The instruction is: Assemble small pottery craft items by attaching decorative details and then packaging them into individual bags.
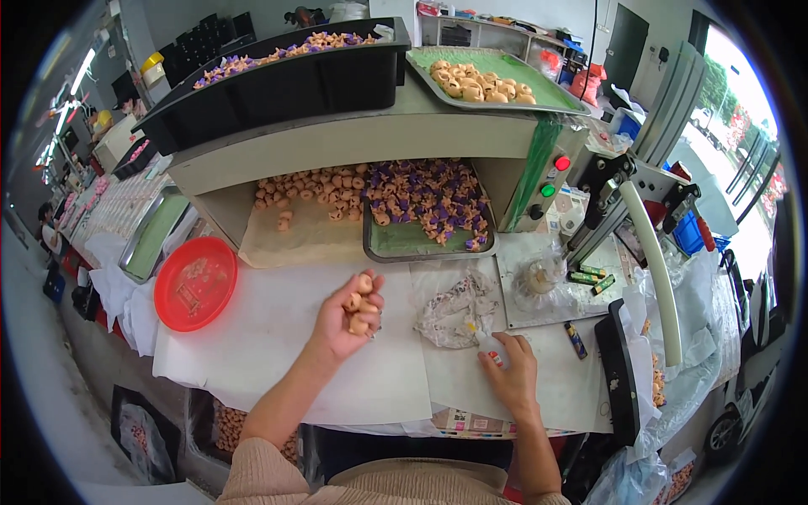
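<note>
The left hand [341, 324] is partly curled, palm up, over the white worktop [252, 362], holding a few small round peach toy parts [359, 325]. The right hand [514, 370] is bent around a little white squeeze bottle [491, 347] with a yellow tip, right by a crumpled plastic sheet [438, 315]. Behind them, a black tray [400, 248] has lots of purple and peach toy pieces [429, 198].

From the person's head, the left fisheye camera faces forward and down, near above the paper-covered worktable [252, 362]. The left forearm [290, 393] enters at seven o'clock, the right forearm [536, 448] at five; the wide view reaches a black plastic bin [278, 105] at eleven and a bright doorway [741, 126] at two.
</note>
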Demonstrator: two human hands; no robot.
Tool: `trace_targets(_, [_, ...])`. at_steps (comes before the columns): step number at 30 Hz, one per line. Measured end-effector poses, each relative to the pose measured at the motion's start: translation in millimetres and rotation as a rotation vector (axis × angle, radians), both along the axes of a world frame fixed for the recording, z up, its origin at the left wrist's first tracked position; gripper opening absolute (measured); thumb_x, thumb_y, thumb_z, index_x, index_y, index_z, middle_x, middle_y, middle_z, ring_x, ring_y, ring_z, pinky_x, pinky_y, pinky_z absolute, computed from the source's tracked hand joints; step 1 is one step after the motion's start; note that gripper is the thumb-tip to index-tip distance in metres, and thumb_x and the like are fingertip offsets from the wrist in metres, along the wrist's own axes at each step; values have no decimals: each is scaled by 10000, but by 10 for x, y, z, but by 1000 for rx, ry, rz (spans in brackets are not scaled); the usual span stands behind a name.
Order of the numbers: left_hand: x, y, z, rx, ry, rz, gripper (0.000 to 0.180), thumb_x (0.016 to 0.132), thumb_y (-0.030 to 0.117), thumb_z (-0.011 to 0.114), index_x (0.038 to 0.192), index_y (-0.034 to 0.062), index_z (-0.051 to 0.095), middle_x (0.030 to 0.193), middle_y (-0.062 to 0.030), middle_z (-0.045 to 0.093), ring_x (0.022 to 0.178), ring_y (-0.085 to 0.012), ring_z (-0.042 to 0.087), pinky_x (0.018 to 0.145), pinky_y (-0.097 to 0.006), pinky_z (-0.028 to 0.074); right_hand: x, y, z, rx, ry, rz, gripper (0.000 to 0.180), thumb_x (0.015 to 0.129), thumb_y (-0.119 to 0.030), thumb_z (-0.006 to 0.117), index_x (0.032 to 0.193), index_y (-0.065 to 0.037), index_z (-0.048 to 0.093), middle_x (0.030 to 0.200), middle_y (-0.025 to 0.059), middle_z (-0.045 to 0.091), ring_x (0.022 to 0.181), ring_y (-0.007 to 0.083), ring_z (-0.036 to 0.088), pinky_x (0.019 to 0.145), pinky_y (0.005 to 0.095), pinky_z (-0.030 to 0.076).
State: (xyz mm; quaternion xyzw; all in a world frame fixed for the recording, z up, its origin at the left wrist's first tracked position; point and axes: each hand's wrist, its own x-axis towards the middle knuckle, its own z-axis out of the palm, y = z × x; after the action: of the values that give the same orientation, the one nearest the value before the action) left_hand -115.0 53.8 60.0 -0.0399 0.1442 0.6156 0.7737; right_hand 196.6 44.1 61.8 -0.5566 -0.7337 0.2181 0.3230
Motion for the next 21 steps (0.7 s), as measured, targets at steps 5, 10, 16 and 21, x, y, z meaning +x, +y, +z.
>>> trace_targets(5, [438,-240,-131,-7,-65,-41,273,919,159,582,1181,85,573,987,-73,567,804,-153,520,566,-225,441,57,-112,12,-1,185,-1,355,743,-63,731,1063,16,599,965,115,594,899,234,597,800,312,475])
trace_targets(10, [816,-317,-277,-35,-206,-144,292,927,164,571,1206,79,565,1004,-81,574,815,-148,507,534,-216,423,90,-247,14,-155,416,26,362,771,-52,733,1087,23,572,975,58,587,920,146,581,792,271,475])
trace_targets(16, [1103,-398,-395,-130,-255,-198,335,936,169,573,1248,66,514,1075,-70,561,853,-136,524,596,-226,474,50,-351,128,-307,659,-34,410,743,-52,764,1093,-2,556,996,42,579,853,116,566,738,243,461])
trace_targets(21, [1136,-425,-440,-152,-282,-198,363,935,160,574,1272,53,488,1053,-64,545,866,-135,530,618,-217,489,90,-372,86,-41,559,-33,383,683,-49,824,977,-8,582,930,52,555,795,117,550,683,242,458])
